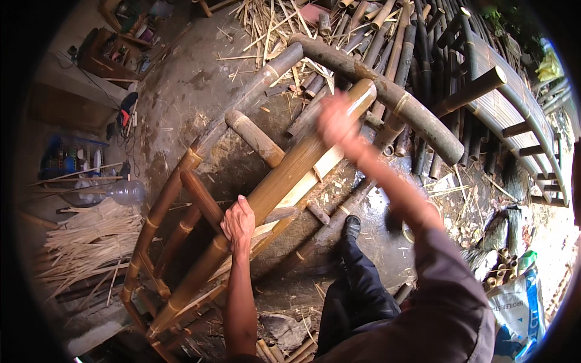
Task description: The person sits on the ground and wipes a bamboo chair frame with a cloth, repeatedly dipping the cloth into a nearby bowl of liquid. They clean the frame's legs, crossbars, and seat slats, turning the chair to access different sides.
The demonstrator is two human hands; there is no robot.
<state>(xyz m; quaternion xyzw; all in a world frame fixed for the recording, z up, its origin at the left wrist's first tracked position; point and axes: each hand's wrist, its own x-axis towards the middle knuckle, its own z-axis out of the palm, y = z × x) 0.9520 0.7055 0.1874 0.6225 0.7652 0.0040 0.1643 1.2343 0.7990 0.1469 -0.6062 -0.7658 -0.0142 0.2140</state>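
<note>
A long, broad piece of yellow-brown bamboo [302, 166] slants across a frame of bamboo poles [156, 209] that looks like a piece of furniture. At the lower left end of the broad piece, my left hand [239, 222] grips the bamboo, its thumb pointing up and its fingers curled over the edge. My right hand [338, 122] is at the upper part of the same piece, smeared by motion, so its fingers cannot be made out. Pale split bamboo strips [301, 195] show beneath the broad piece. A thick grey-brown bamboo pole [381, 91] crosses at the frame's far end.
Cut bamboo poles [396, 51] are heaped at the back, beside loose slivers [269, 24]. Another bamboo frame with a slatted panel [499, 78] stands at right. Bamboo strips [91, 239] and a clear plastic bottle [127, 192] lie left; a printed sack [514, 308] sits lower right.
</note>
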